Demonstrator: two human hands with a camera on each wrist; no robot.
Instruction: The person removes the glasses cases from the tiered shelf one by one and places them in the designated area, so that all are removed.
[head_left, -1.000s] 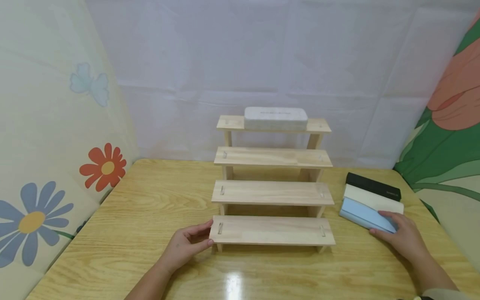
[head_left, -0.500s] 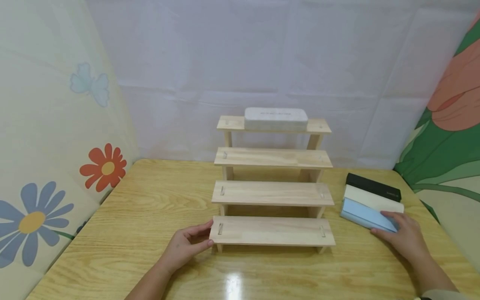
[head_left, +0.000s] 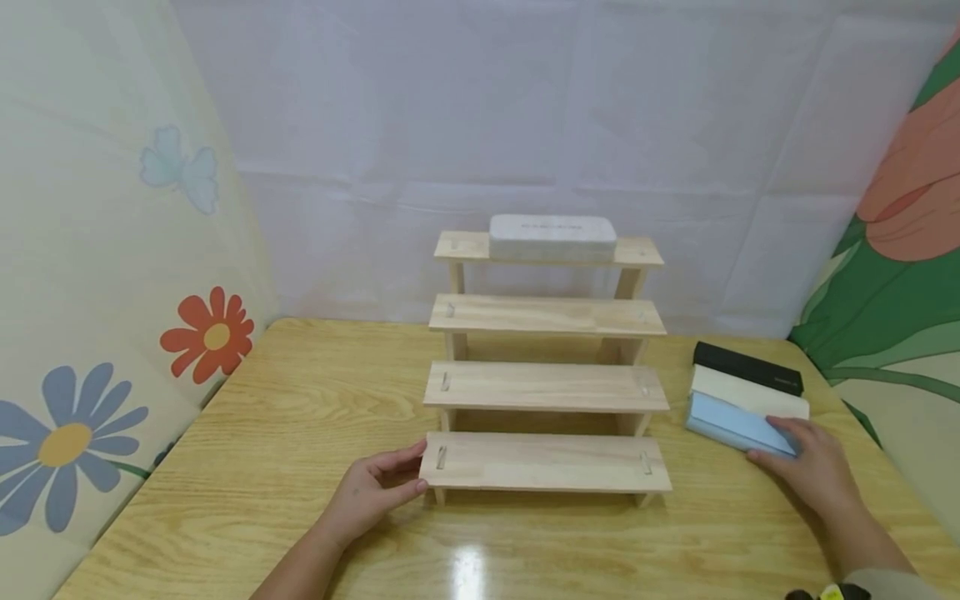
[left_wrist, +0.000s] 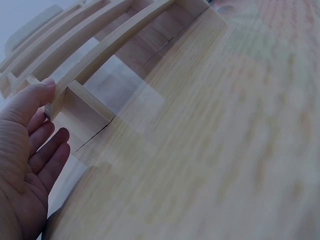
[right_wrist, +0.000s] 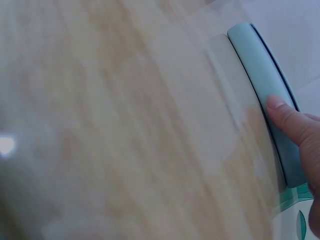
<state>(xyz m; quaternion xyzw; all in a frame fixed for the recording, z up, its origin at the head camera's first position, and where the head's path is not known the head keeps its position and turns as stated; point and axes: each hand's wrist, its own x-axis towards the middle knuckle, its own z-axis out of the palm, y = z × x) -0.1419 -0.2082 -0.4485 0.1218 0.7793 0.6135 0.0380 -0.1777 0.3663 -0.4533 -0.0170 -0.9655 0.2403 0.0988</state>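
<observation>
**Blue case held right of the rack**

The right hand has its grip on the blue case's right end, thumb in front; the cream case and black case lie behind on the surface, perhaps for easy reach. The left hand pinches the lowest shelf's left end, probably to steady the rack.

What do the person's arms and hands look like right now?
The left hand and right hand are ungloved, with no rings visible. The left forearm is bare as far as it shows. A pale sleeve covers part of the right forearm, beside a black and yellow item too cut off to identify.
</observation>
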